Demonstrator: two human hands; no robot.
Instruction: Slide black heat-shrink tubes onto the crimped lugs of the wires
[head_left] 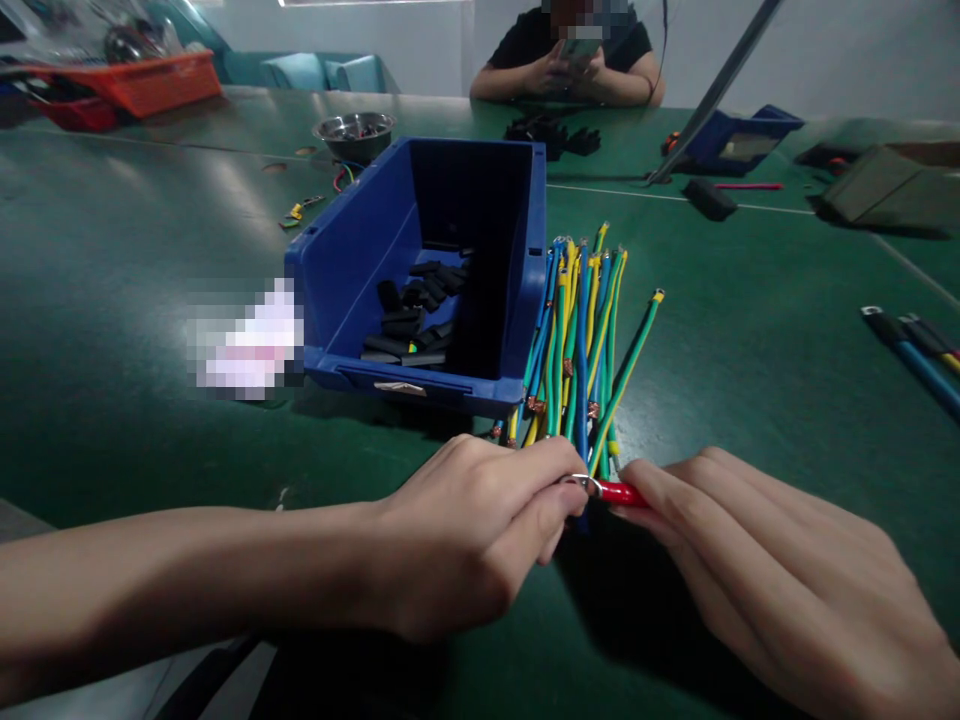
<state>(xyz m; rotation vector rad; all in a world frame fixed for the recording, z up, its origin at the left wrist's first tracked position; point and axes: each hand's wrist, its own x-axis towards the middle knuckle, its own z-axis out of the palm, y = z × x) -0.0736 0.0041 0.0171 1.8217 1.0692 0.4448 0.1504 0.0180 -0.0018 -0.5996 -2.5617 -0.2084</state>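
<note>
Both hands (495, 520) hold a red cable (621, 493) beside a blue bin (409, 385)

L forearm (195, 575) comes in from the L edge, bare & approx. level, w/ the wrist (375, 560) nearly straight. L hand (480, 520) is back-up, fingers curled, thumb (544, 515) & index (551, 460) closed in a pinch, pointing R. R hand (787, 570) reaches in from the lower R, back up, fingers long, close together & bent at the tips, also pinching, aimed up & L. R wrist is out of view. The 2 hands' fingertips face each other, near but apart.
</note>
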